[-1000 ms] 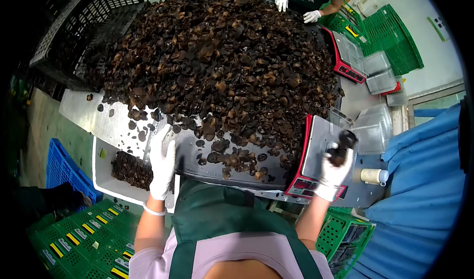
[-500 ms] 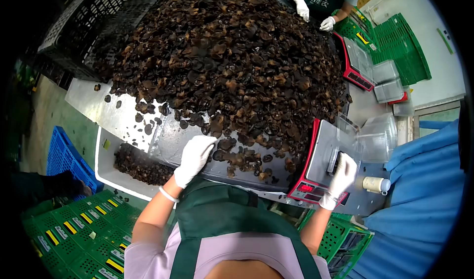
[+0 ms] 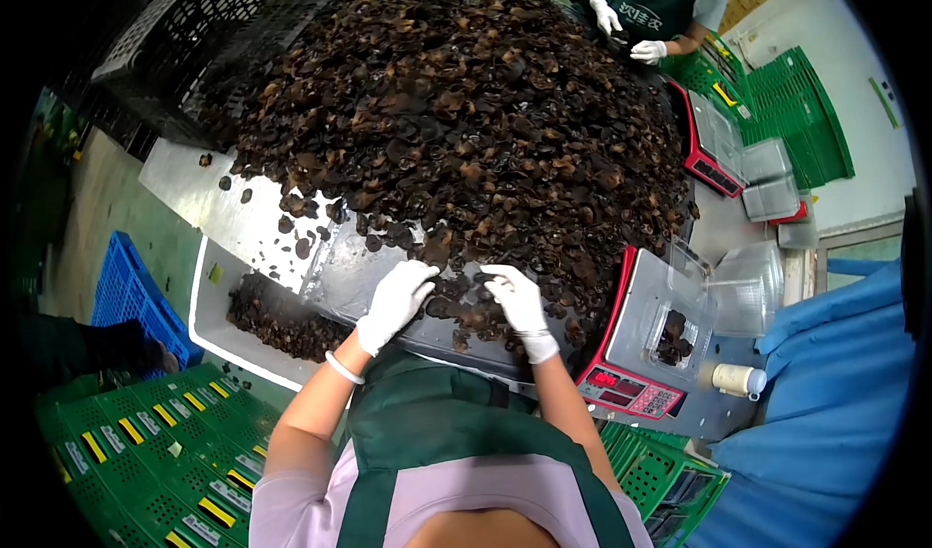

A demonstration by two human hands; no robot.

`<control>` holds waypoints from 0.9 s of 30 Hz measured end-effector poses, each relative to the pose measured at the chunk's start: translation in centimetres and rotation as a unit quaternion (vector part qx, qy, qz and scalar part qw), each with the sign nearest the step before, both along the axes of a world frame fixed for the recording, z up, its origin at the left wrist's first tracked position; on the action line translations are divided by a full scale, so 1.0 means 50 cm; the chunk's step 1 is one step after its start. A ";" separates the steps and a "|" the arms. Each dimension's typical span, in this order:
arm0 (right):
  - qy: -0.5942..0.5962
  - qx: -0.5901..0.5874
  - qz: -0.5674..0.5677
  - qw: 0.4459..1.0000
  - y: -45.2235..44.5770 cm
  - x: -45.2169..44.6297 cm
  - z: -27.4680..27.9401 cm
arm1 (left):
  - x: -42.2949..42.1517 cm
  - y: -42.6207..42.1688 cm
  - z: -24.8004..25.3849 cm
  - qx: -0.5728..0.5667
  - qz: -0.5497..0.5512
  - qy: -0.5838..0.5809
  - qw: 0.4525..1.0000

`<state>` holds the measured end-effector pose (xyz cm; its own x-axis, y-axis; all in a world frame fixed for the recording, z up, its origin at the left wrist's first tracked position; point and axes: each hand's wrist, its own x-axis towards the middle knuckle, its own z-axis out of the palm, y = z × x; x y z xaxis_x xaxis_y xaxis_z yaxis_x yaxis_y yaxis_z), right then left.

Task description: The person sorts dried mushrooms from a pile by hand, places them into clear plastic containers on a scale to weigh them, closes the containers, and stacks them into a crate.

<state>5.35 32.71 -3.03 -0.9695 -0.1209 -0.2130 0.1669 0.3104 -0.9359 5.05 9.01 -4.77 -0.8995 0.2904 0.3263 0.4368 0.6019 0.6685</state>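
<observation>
Before you, the wide mound of dark brown, ruffled, fungus-like pieces (image 3: 456, 131) covers most of the grey metal table (image 3: 364, 276). Both your hands are at the mound's near edge, over a thin scatter of loose pieces (image 3: 468, 332) lying just short of it. Your left hand (image 3: 396, 300), in a white glove, is on the left of that scatter, its fingers bent inward and the gap at the tips narrow. Your right hand (image 3: 519, 305), gloved likewise, comes in from the right, fingers curved towards the left ones but apart from them. The tips sit among dark pieces, so I cannot tell whether either hand grips one.

To the right of the mound's near corner stands the red-and-silver weighing scale (image 3: 629, 378), its display lit red. On it, a small clear plastic tray (image 3: 673, 337) bears a few dark pieces. Farther right of the mound are the nested clear plastic containers (image 3: 749, 286) and the cream cylindrical bottle (image 3: 738, 381).

To the mound's near left, the white rectangular tub (image 3: 206, 300) holds more dark pieces; the black slatted plastic crate (image 3: 160, 92) leans at the mound's far left. At its far right, a co-worker in a dark green apron (image 3: 652, 0) has two white-gloved hands (image 3: 647, 52) by its edge.
</observation>
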 end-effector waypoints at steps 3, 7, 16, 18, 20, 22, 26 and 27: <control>-0.118 -0.239 -0.038 0.963 0.064 0.014 0.010 | 0.006 0.010 0.010 -0.066 -0.062 0.009 0.996; -0.161 -0.415 -0.052 0.894 0.094 0.024 0.001 | -0.006 0.017 -0.031 -0.108 -0.065 -0.019 0.992; 0.275 0.482 0.220 0.803 -0.089 -0.011 -0.017 | 0.011 -0.016 0.002 -0.137 -0.039 -0.038 0.989; 0.280 0.476 0.234 0.800 -0.092 -0.022 -0.015 | 0.012 -0.025 0.005 -0.095 -0.015 -0.012 0.995; 0.234 0.334 0.176 0.896 -0.080 -0.032 0.008 | 0.016 -0.043 0.014 0.030 0.040 -0.036 0.998; 0.263 0.118 0.129 0.949 -0.055 -0.041 0.018 | 0.018 -0.069 0.036 0.218 0.051 -0.238 0.945; -0.145 -0.259 0.080 0.951 0.038 0.006 0.048 | 0.038 -0.107 0.083 0.465 0.034 -0.432 0.772; -0.146 -0.329 0.059 0.931 0.049 0.026 0.053 | 0.044 -0.110 0.090 0.516 0.017 -0.445 0.732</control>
<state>6.65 35.17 -0.36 -0.8541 -0.4200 -0.3068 0.4444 -0.2829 -0.8500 7.26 3.49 -0.29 -0.8906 0.2752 -0.3621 -0.4504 -0.4231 0.7862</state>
